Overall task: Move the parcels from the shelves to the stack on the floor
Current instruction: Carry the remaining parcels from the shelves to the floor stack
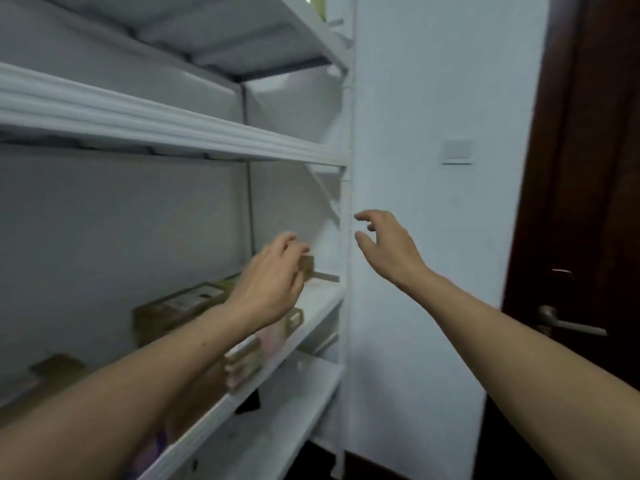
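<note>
Parcels of cardboard look light and stiff; your left hand and right hand hover loose-fingered, holding nothing, so clasp opposite sides.

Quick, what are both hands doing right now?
Left hand: at the small box, grip cannot be told.
Right hand: open, holding nothing.

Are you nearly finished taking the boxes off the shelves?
Not yet. Done: the upper shelf shows no parcels where I can see; the floor stack is out of view. In hand: nothing yet; the left hand reaches toward a small box, and the right hand is open beside the shelf post. Left: several brown parcels sit on the middle shelf.
</note>
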